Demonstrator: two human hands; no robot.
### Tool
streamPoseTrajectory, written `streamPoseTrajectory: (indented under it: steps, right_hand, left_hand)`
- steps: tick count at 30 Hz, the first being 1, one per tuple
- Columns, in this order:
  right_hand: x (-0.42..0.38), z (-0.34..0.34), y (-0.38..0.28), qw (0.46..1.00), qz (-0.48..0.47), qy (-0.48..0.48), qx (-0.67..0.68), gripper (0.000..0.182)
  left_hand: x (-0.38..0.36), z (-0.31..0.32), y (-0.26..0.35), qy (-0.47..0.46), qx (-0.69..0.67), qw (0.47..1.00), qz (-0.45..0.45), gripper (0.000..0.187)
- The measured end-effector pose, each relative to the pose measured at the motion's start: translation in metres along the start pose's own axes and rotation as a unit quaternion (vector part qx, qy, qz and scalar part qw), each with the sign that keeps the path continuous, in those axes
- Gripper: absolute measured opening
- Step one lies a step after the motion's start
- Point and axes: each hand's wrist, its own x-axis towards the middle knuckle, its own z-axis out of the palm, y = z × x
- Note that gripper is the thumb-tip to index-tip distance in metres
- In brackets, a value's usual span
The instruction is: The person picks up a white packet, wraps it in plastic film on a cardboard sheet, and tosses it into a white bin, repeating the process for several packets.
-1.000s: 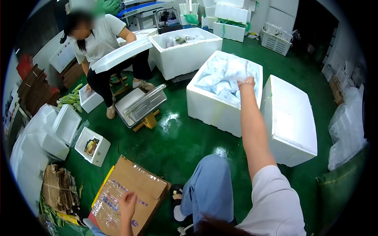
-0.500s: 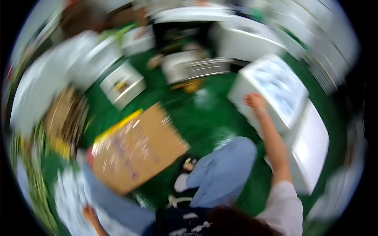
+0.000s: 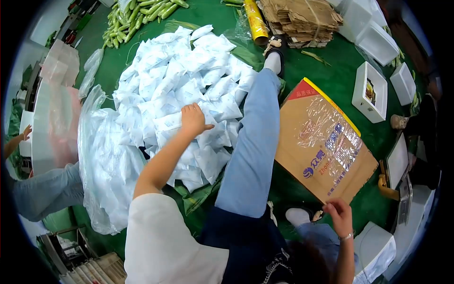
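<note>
A large heap of white ice packs (image 3: 179, 80) covers the green floor (image 3: 326, 66). The left hand (image 3: 194, 120) reaches down onto the heap, fingers curled over a pack, seemingly picking one; lifting needs a firmer close. The right hand (image 3: 339, 216) touches a cardboard box (image 3: 321, 142), grip loose, holding nothing.

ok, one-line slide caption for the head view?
Left hand reaches onto a pile of white packets on the green floor; right hand rests at the flattened cardboard box edge.
</note>
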Motion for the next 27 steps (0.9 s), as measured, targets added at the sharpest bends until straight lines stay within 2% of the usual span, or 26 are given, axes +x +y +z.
streamPoseTrajectory:
  steps: [1, 2, 4, 5, 6, 8, 10, 12, 13, 14, 15, 17, 18, 19, 20, 21, 22, 23, 25, 26, 27]
  right_hand:
    - [0.008, 0.011, -0.007, 0.999, 0.014, -0.019, 0.032, 0.012]
    - [0.015, 0.022, -0.011, 0.999, 0.013, -0.012, 0.032, 0.012]
    - [0.021, 0.035, -0.012, 0.998, -0.033, -0.054, -0.025, 0.014]
    - [0.018, 0.035, -0.008, 0.99, -0.073, -0.069, -0.096, 0.014]
    - [0.016, 0.039, -0.007, 0.992, -0.064, -0.057, -0.088, 0.014]
    - [0.005, 0.038, -0.006, 0.995, 0.012, -0.086, -0.041, 0.013]
    - [0.003, 0.036, 0.005, 0.991, -0.012, -0.07, -0.115, 0.015]
    - [0.0, 0.039, 0.015, 0.989, -0.053, -0.053, -0.124, 0.017]
    - [-0.001, 0.039, 0.018, 0.989, -0.042, -0.048, -0.135, 0.016]
    - [0.0, 0.041, 0.03, 0.989, -0.079, -0.017, -0.123, 0.015]
    - [-0.001, 0.039, 0.034, 0.991, -0.078, 0.001, -0.109, 0.016]
    - [-0.006, 0.029, 0.041, 0.994, -0.07, 0.033, -0.082, 0.017]
    - [-0.006, 0.018, 0.043, 0.992, -0.046, 0.072, -0.098, 0.02]
    - [-0.005, 0.01, 0.044, 0.987, -0.022, 0.11, -0.113, 0.022]
    - [0.001, 0.003, 0.048, 0.987, -0.019, 0.12, -0.109, 0.022]
    - [0.011, -0.002, 0.057, 0.956, -0.059, 0.202, -0.202, 0.025]
    - [0.021, -0.005, 0.066, 0.909, -0.097, 0.279, -0.293, 0.029]
    - [0.033, -0.006, 0.071, 0.909, -0.093, 0.285, -0.291, 0.029]
    - [0.061, -0.012, 0.083, 0.865, -0.12, 0.307, -0.377, 0.03]
    - [0.075, -0.013, 0.1, 0.863, -0.12, 0.313, -0.378, 0.03]
    - [0.088, -0.011, 0.121, 0.852, -0.181, 0.314, -0.377, 0.03]
  left_hand:
    - [-0.004, 0.002, 0.008, -0.012, 0.059, 0.998, -0.018, 0.101]
    - [-0.001, 0.0, 0.012, -0.009, 0.056, 0.998, -0.011, 0.101]
    - [0.0, 0.001, 0.019, -0.055, 0.134, 0.986, 0.08, 0.117]
    - [-0.003, -0.01, 0.019, -0.006, 0.151, 0.969, 0.193, 0.12]
    - [0.003, 0.002, 0.003, -0.008, 0.155, 0.966, 0.209, 0.12]
    - [0.011, 0.042, -0.031, -0.075, 0.226, 0.874, 0.423, 0.117]
    - [0.004, 0.002, -0.017, -0.177, 0.266, 0.849, 0.421, 0.114]
    - [0.01, 0.016, -0.03, -0.099, 0.318, 0.805, 0.491, 0.121]
    - [0.012, 0.018, -0.016, -0.083, 0.296, 0.805, 0.507, 0.12]
    - [0.006, 0.016, -0.018, -0.077, 0.275, 0.817, 0.501, 0.119]
    - [-0.001, 0.0, -0.008, 0.084, 0.249, 0.804, 0.533, 0.075]
    - [0.001, -0.012, -0.007, 0.241, 0.215, 0.757, 0.569, 0.038]
    - [0.017, -0.005, -0.022, 0.194, 0.069, 0.902, 0.379, 0.073]
    - [0.031, -0.004, -0.025, 0.129, -0.081, 0.975, 0.159, 0.114]
    - [0.033, -0.03, 0.001, 0.193, -0.106, 0.966, 0.137, 0.108]
    - [0.026, -0.068, 0.04, 0.254, -0.132, 0.952, 0.112, 0.101]
    - [0.022, -0.094, 0.079, 0.28, -0.165, 0.922, 0.212, 0.102]
    - [0.015, -0.117, 0.123, 0.304, -0.197, 0.88, 0.307, 0.103]
    - [-0.007, -0.141, 0.221, 0.256, -0.271, 0.811, 0.451, 0.102]
    - [-0.031, -0.156, 0.275, 0.206, -0.305, 0.796, 0.481, 0.096]
    - [-0.039, -0.151, 0.32, 0.15, -0.282, 0.809, 0.494, 0.091]
